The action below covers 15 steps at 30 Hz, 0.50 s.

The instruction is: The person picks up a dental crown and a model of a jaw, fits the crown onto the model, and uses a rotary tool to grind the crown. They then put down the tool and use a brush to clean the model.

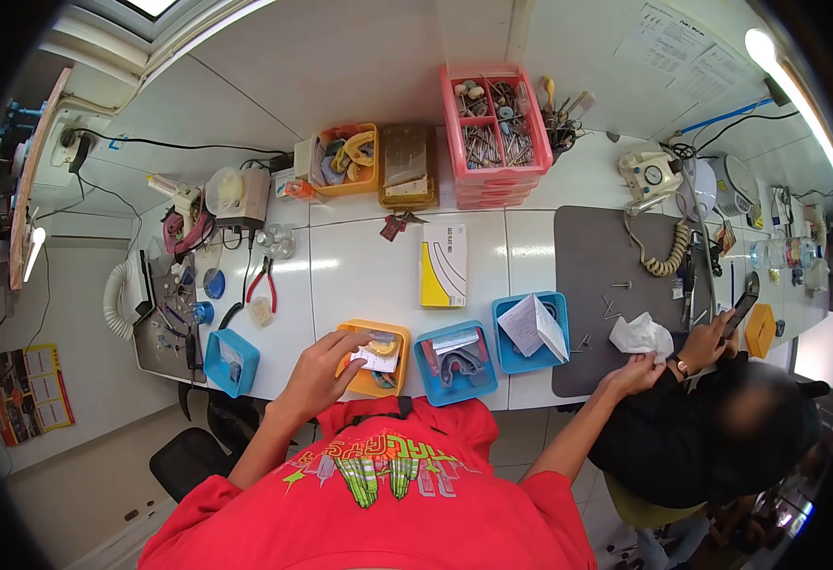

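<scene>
Hovering: my left hand, loosely curled over orange tray, hold unclear; right hand, pinching tissue. Wrist bump could tip tray.

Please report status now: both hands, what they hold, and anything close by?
Left hand at orange tray, grip unclear. Right hand holding crumpled white tissue. Co-worker close on right side, phone in hand.
</scene>
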Tool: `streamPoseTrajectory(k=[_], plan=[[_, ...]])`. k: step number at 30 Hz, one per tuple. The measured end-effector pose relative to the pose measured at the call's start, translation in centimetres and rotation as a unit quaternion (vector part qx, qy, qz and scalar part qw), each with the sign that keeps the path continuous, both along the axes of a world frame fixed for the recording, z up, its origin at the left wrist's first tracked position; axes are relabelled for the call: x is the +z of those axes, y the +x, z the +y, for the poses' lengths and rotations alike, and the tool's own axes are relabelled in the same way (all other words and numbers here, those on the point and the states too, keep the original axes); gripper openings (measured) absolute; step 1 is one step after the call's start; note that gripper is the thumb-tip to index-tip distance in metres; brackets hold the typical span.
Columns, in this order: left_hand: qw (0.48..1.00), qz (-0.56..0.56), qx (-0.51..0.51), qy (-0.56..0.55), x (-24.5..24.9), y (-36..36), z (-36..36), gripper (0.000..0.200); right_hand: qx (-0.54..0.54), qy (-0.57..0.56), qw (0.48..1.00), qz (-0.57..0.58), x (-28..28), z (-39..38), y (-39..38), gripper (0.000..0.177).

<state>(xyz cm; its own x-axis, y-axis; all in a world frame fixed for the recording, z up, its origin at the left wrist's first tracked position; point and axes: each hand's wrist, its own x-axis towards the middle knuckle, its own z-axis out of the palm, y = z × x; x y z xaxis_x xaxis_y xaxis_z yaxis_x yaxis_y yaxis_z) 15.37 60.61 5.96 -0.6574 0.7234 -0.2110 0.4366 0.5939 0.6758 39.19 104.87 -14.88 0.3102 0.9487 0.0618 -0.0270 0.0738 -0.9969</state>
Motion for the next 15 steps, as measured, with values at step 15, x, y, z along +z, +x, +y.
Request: streamPoseTrajectory(k=[15], plan=[[1.000, -0.018, -0.017, -0.014, -0.3, 0.2, -0.1, 0.034, 0.358, 0.177, 0.866, -0.302, 5.8, -8.4, -8.6, 0.030]])
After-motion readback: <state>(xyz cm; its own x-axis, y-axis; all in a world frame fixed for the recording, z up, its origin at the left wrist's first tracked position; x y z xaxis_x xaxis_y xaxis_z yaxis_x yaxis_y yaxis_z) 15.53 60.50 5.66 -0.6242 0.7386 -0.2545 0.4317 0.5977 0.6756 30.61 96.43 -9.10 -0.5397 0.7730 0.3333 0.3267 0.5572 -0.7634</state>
